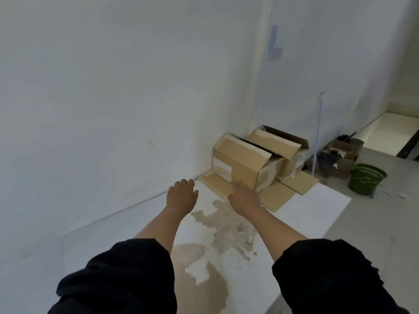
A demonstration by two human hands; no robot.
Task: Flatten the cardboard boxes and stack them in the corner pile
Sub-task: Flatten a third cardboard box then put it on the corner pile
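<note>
You face two pale walls (113, 87) that meet in a far corner, with one large white sheet (294, 214) lying on the floor along the left wall; tan stains mark its middle and near part, and its near end is hidden behind your sleeves.

In that corner you have two cardboard boxes, both unflattened. The nearer box (240, 162) lies against the left wall with its opening turned right, and the farther box (288, 150) sits just beside it, right in the corner, flaps standing open. Under them lies flat cardboard (281, 193), spread toward you and to the right on the white sheet; you cannot tell how many sheets it makes.

Farther right, near the far wall, sits one smaller open carton (344, 152) with dark stuff in and beside it, too murky to make out. One green basket (366, 181) stands just near of it on the bare floor. One thin blue rod (317, 137) leans upright against the far wall between the boxes and the carton.

Both your arms reach forward in two black sleeves. Your left hand (181, 196) hangs over the sheet near the left wall, fingers loosely curled, holding nothing. Your right hand (244, 196) has its fingers slack too, fingertips at the near lower edge of the nearer box; whether they touch it you cannot tell.
</note>
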